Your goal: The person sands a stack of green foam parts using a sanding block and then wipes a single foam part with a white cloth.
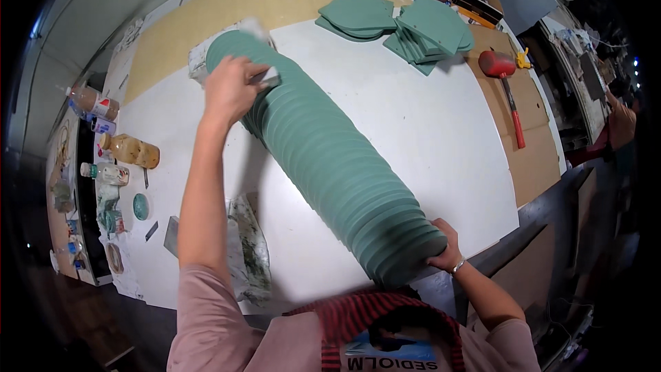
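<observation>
The right hand [446, 251] has its fingers wrapped on the near end of a long green stack of boards [330, 158] lying on the white counter [427, 131]. Farther off, the left hand [231, 89] pinches a small grey block [267, 80] on the stack's top.
</observation>
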Action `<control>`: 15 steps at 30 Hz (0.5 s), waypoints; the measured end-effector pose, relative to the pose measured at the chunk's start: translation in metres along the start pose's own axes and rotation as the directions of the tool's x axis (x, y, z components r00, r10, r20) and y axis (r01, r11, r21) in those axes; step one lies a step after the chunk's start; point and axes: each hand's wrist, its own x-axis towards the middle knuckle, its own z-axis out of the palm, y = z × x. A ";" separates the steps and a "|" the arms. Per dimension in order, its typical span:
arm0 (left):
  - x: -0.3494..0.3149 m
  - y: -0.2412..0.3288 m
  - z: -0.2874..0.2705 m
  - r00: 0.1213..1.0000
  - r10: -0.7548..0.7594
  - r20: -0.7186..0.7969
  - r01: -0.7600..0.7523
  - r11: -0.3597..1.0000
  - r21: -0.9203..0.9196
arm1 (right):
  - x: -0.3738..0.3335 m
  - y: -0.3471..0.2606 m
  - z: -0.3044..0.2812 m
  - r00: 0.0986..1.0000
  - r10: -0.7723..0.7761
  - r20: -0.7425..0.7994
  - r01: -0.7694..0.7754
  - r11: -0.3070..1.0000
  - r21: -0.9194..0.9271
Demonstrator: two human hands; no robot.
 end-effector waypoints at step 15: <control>-0.017 -0.032 0.020 0.981 -0.131 -0.141 0.101 0.974 -0.201 | 0.001 0.006 0.000 0.998 -0.055 -0.021 0.055 0.998 0.020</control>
